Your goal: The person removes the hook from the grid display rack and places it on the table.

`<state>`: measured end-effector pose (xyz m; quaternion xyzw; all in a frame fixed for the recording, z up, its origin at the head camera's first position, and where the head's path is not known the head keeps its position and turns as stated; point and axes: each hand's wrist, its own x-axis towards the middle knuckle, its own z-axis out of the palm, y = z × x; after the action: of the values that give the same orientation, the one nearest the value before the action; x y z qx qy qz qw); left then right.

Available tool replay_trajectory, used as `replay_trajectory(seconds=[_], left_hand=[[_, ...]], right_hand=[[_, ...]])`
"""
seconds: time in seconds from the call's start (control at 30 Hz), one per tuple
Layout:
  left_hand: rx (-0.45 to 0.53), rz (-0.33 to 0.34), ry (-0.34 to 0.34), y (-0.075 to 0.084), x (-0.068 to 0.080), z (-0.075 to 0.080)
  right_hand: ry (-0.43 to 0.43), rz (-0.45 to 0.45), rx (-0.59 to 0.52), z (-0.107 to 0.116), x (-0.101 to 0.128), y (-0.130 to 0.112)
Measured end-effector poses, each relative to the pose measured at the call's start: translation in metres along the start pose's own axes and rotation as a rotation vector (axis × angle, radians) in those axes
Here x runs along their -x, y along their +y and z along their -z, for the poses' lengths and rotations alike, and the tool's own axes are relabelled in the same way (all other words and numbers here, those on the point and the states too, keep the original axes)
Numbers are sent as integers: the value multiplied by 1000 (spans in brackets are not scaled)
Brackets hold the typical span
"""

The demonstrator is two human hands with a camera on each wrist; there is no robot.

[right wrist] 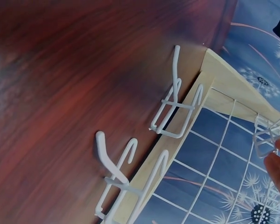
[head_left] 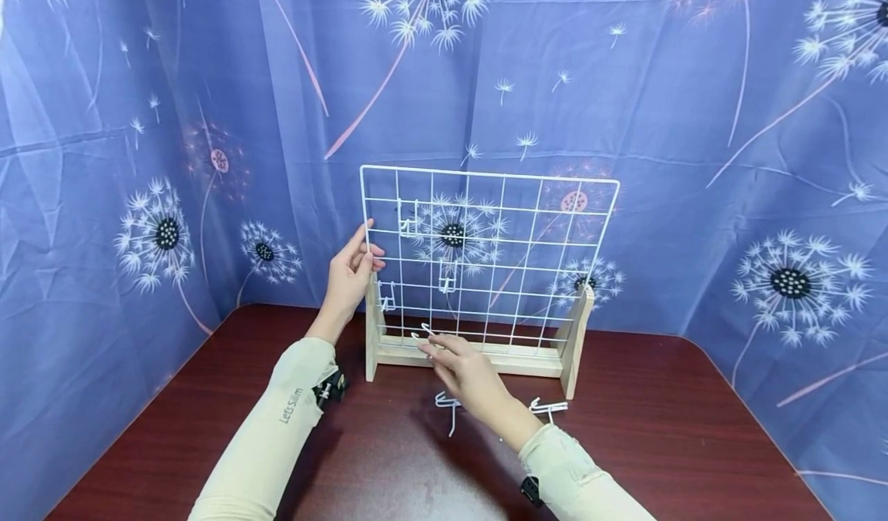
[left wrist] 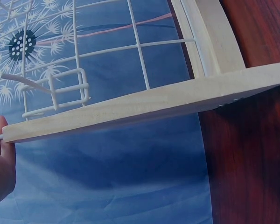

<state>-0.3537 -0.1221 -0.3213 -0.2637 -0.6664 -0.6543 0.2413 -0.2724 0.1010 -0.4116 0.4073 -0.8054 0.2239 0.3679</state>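
A white wire grid panel (head_left: 486,176) stands upright in a wooden stand (head_left: 580,336). My left hand (head_left: 350,274) grips the panel's left edge, fingers and thumb around the outer wire just above the stand's left upright (left wrist: 107,106). With its fingertips, my right hand (head_left: 466,367) pinches a white wire hook (right wrist: 267,136) in front of the panel's lower part. Three similar hooks hang on the grid: an upper hook (head_left: 408,226), a middle hook (head_left: 447,280) and a lower-left hook (left wrist: 67,91). Part of the pinched hook is hidden behind the fingers.
Two more wire hooks lie on the dark red-brown table (head_left: 388,452): a left hook (head_left: 449,407) by the right hand and a right hook (head_left: 548,407) beyond the wrist. A blue dandelion-print curtain (head_left: 590,112) hangs behind and at both sides.
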Motion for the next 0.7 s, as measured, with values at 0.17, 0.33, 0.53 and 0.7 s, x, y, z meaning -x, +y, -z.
replay_trajectory(seconds=[0.17, 0.33, 0.53, 0.7], left_hand=[[-10, 0, 0, -1, 0, 0], [-18, -13, 1, -2, -1, 0], [-19, -13, -9, -2, 0, 1], [-14, -17, -4, -2, -1, 1]], right_hand=[[-50, 32, 33, 0, 3, -2], [-106, 68, 45, -3, 5, -4], [-185, 98, 75, -4, 7, -7], [-235, 151, 122, -4, 7, -8]])
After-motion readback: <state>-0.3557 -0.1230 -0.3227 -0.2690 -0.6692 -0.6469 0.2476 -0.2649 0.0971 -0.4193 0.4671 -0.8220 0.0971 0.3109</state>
